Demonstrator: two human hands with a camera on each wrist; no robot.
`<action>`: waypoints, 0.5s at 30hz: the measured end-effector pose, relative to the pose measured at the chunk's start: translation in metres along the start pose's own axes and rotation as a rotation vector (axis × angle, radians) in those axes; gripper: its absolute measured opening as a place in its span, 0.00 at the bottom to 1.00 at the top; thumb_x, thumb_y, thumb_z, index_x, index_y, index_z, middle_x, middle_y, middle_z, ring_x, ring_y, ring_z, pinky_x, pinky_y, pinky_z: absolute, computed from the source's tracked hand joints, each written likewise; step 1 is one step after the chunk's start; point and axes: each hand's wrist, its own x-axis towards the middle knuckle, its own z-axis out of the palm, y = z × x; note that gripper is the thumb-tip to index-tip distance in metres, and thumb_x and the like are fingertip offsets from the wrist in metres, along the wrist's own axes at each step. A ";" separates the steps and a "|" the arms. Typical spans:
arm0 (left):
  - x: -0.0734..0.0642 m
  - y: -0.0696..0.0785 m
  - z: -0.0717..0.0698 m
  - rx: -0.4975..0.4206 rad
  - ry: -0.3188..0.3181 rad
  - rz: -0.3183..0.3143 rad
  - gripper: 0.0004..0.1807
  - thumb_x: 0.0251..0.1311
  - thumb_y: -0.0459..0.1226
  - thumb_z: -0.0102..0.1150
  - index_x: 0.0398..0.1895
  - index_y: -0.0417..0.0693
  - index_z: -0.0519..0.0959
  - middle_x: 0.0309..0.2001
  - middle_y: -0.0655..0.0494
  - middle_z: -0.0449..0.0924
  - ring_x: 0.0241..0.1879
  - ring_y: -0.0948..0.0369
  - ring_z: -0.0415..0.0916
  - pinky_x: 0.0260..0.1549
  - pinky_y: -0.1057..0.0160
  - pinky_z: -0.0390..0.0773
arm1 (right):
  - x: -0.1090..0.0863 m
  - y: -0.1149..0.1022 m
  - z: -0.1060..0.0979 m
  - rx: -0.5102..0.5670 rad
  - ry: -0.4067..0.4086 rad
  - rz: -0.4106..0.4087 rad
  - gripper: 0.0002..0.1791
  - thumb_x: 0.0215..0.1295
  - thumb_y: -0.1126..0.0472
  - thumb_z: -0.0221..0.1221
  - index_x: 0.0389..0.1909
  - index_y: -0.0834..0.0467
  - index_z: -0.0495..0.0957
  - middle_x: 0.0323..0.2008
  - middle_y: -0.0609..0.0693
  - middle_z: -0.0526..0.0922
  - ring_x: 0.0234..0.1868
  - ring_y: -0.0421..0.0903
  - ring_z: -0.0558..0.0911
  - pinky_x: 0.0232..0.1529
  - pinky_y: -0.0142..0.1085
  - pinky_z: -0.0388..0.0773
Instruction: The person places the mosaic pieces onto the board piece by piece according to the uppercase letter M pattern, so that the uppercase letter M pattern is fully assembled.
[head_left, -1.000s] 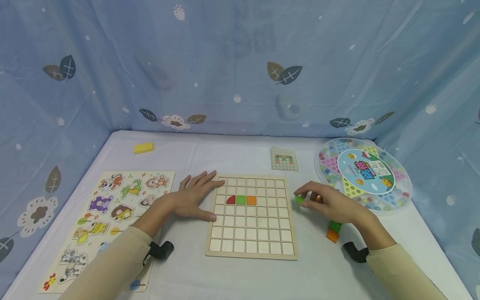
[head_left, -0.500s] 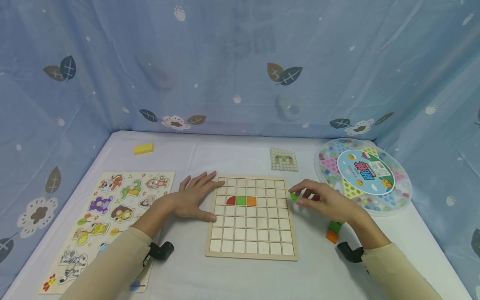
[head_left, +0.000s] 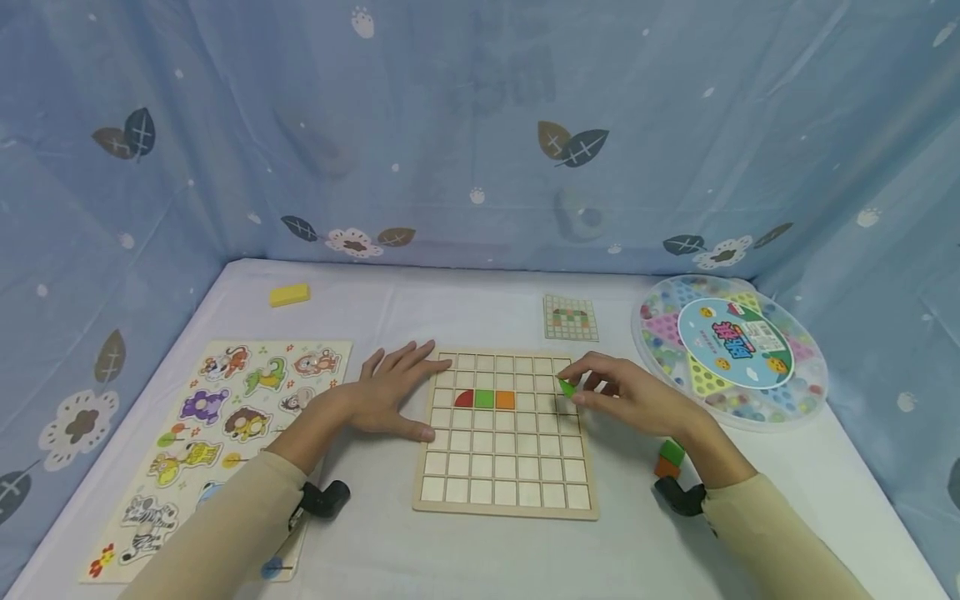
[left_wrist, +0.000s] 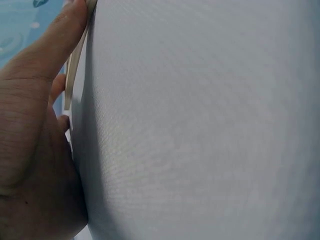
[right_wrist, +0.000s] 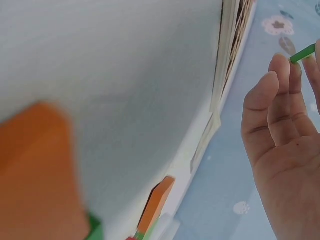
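Observation:
A wooden grid board (head_left: 506, 512) lies on the white cloth. One row of it holds a red quarter-round tile (head_left: 465, 399), a green square tile (head_left: 484, 399) and an orange square tile (head_left: 506, 401), side by side. Spread along the board's left edge, my left hand (head_left: 390, 398) touches the frame with its thumb and fingertips; the left wrist view shows its thumb (left_wrist: 55, 42) at the board's edge. My right hand (head_left: 637, 400) pinches a small green tile (head_left: 567, 387) between thumb and fingertips, over the board's right columns. The same green tile (right_wrist: 303, 53) appears edge-on in the right wrist view.
Near my right wrist sit loose green (head_left: 672, 452) and orange (head_left: 666, 468) pieces. A pattern card (head_left: 571, 318) lies behind the board, a round game box (head_left: 731, 346) at back right. An animal puzzle board (head_left: 225, 458) is on the left, a yellow block (head_left: 289, 295) behind it.
My right hand has moved left with the green tile, from beside the board to over its right columns. The left hand stays at the board's left edge.

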 end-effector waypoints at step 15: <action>0.002 -0.001 -0.001 0.009 -0.008 0.004 0.59 0.53 0.69 0.67 0.84 0.66 0.50 0.85 0.53 0.31 0.83 0.46 0.28 0.73 0.30 0.31 | 0.020 -0.004 0.008 0.008 -0.020 -0.075 0.15 0.72 0.60 0.63 0.58 0.55 0.79 0.50 0.45 0.82 0.46 0.45 0.82 0.46 0.38 0.83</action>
